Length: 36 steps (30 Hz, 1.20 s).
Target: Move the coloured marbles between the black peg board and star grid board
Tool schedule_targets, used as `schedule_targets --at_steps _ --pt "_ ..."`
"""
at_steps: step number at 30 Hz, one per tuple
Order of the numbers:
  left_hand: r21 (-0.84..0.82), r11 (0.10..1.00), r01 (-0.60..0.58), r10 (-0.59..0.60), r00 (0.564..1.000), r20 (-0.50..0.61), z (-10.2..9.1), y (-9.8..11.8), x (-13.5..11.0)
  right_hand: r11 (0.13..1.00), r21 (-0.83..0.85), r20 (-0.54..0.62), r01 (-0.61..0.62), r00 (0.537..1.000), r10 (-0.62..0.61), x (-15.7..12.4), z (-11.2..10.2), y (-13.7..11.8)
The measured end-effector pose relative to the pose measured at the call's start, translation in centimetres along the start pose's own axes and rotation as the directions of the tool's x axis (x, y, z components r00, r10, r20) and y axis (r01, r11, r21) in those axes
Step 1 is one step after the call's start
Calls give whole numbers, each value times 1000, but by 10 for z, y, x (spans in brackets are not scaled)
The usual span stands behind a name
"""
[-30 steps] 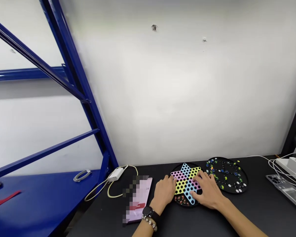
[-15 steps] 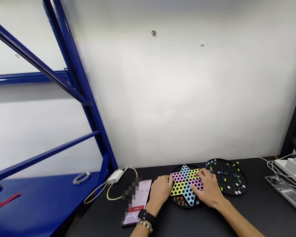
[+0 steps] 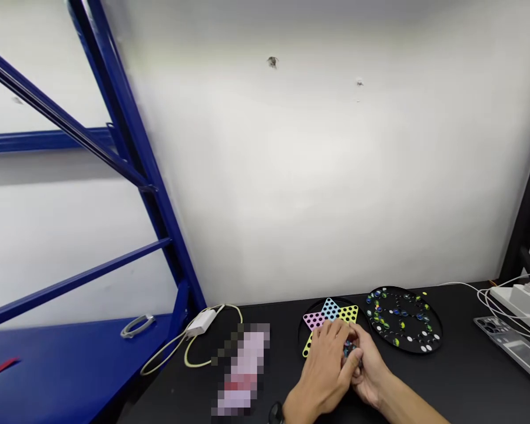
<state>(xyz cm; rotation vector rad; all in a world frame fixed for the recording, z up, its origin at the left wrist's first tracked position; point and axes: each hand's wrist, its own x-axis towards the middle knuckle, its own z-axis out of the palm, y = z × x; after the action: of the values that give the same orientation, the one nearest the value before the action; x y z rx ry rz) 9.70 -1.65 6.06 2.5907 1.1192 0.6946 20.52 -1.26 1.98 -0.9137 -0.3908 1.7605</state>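
Both my hands are cupped together over the near part of a star-shaped Chinese checkers board (image 3: pixel 317 321) with coloured points and round holes. My left hand (image 3: pixel 324 368) lies palm down, fingers close together, its thumb against the other hand. My right hand (image 3: pixel 373 370) curls up from the right side. Dark, shiny marbles (image 3: pixel 348 348) show in the gap between the two hands; how many is hidden. Under the board is a round black tray (image 3: pixel 301 315), its near side covered by my hands. To the right, a second round black tray (image 3: pixel 440 325) holds several glass marbles (image 3: pixel 396 312) and white pieces.
Left of the hands lies a phone (image 3: pixel 247 368), pixelated. A white adapter (image 3: pixel 202 322) with a looped cable sits behind it. At right are another phone-like device (image 3: pixel 512 347) and a power strip (image 3: pixel 523 300) with cables. A blue metal rack (image 3: pixel 136 141) stands left.
My hands have come together from the board's two sides. The left moved right across the board, the right turned and curled, and marbles now show between them. The view shifted slightly.
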Motion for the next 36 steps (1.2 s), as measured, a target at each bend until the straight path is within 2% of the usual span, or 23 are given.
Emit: schedule_targets --at_steps 2,3,4,5,6,7,8,9,10,12,15,17,19,23,25,27,29,32,34,36 --pt "-4 999 -34 34 999 26 -3 -5 -2 994 -78 -40 73 996 -76 6 -6 -12" --pt "2 999 -44 44 998 37 -3 -9 -3 977 -169 -53 134 988 -144 9 -11 -20" --pt "14 999 -38 37 998 52 -2 -14 -4 930 -299 -51 214 969 -240 12 -18 -29" --pt "34 999 -13 11 997 76 -1 -19 -5 834 -454 -44 312 928 -371 15 -27 -38" --pt "63 997 34 -40 994 106 0 -25 -6 673 -620 -19 403 850 -526 17 -38 -48" --pt "100 991 92 -106 984 145 0 -31 -6 440 -773 58 457 742 -668 20 -50 -58" --pt "145 978 152 -177 966 186 0 -37 -7 193 -882 143 429 635 -759 22 -63 -68" --pt "188 961 204 -243 944 222 -1 -43 -8 -5 -943 213 334 591 -778 24 -77 -77" --pt "225 943 244 -298 922 248 -2 -48 -8 -133 -970 229 205 577 -784 26 -91 -84" --pt "265 917 297 -368 886 281 -5 -57 -9 -299 -954 232 -8 612 -756 30 -113 -95" --pt "254 917 307 -378 872 311 -8 -64 -9 -464 -871 259 -159 654 -711 34 -126 -98" --pt "231 927 295 -359 876 323 -9 -66 -9 -522 -839 310 -153 655 -690 33 -121 -94" --pt "213 935 283 -343 874 344 -9 -68 -9 -524 -850 355 -55 674 -647 29 -108 -86" --pt "165 960 225 -275 864 422 -11 -76 -8 -464 -848 462 258 788 -407 14 -76 -62" --pt "135 974 180 -222 866 448 -13 -81 -8 -464 -821 500 333 811 -304 8 -64 -52" --pt "125 981 150 -190 882 431 -14 -87 -8 -481 -809 507 337 815 -281 3 -56 -47" --pt "136 979 149 -190 912 365 -16 -92 -8 -499 -812 494 303 813 -310 0 -51 -47" --pt "167 964 208 -244 940 238 -23 -100 -9 -508 -818 482 270 804 -349 -3 -47 -49" --pt "187 945 268 -303 933 192 -28 -106 -11 -487 -829 478 276 801 -359 -4 -46 -49" --pt "203 928 313 -351 916 194 -32 -110 -12 -455 -841 474 294 805 -356 -6 -45 -47"
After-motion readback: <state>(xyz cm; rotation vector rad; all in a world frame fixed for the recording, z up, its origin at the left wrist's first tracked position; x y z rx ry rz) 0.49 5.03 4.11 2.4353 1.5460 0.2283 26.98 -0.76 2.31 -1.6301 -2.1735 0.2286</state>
